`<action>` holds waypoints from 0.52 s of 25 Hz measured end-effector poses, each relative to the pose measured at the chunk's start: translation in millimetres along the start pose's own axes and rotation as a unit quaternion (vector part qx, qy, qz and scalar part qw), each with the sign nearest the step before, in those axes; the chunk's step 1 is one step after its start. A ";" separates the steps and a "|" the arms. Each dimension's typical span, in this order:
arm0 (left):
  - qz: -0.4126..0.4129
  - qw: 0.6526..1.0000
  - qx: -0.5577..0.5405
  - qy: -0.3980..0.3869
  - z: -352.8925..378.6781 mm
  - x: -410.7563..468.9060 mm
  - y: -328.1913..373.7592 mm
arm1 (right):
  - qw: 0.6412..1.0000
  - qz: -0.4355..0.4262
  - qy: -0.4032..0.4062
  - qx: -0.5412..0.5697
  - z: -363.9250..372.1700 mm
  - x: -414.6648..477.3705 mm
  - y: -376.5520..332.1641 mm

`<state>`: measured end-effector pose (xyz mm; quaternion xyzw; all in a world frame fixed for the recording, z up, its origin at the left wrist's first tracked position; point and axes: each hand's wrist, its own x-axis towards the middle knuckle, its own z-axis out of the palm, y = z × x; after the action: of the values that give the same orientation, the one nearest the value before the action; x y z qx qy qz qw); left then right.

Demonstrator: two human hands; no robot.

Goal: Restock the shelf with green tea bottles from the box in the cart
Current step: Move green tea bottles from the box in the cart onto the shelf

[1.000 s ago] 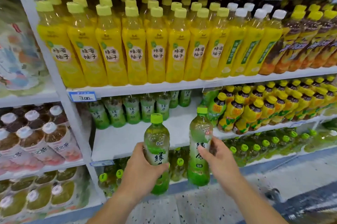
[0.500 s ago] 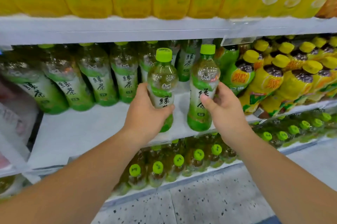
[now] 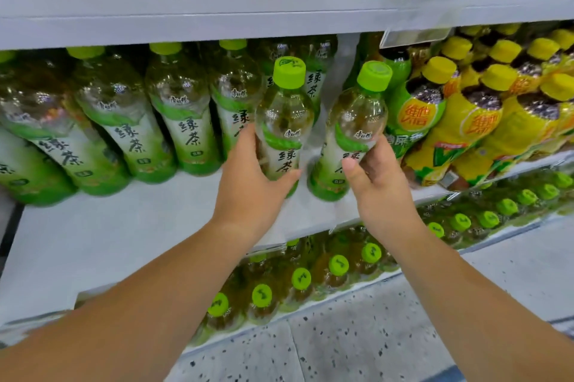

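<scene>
Gripping 2 green tea bottles over the white shelf [image 3: 130, 232], both upright with a slight lean. Left hand [image 3: 251, 192] wrapping around the lower label of the left bottle [image 3: 284, 120]; right hand [image 3: 377, 183] clasping the right bottle [image 3: 354, 130], thumb pressing on its label. Hovering just in front of the stocked green tea row [image 3: 130, 120] at the shelf's back, yellow-capped bottles [image 3: 466, 120] crowding the shelf's right end.
</scene>
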<state>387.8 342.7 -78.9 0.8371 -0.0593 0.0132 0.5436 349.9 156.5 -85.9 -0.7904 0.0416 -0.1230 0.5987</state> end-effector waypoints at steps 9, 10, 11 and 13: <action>-0.051 0.993 0.073 0.075 20.9 0.5 -31.0 | 0.970 0.075 0.096 -0.211 33.2 10.2 15.5; -0.055 0.992 0.075 0.086 25.0 3.8 -30.5 | 0.968 0.076 0.097 -0.217 35.3 14.7 15.5; -0.054 0.991 0.077 0.094 28.7 6.4 -29.4 | 0.967 0.078 0.100 -0.223 36.9 18.2 17.2; -0.052 0.990 0.088 0.102 33.4 10.6 -27.9 | 0.962 0.080 0.105 -0.239 40.7 23.6 19.0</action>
<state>400.0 322.6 -116.9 0.8778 0.0416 0.0748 0.4714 384.2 184.2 -110.9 -0.8870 0.1956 -0.1431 0.3930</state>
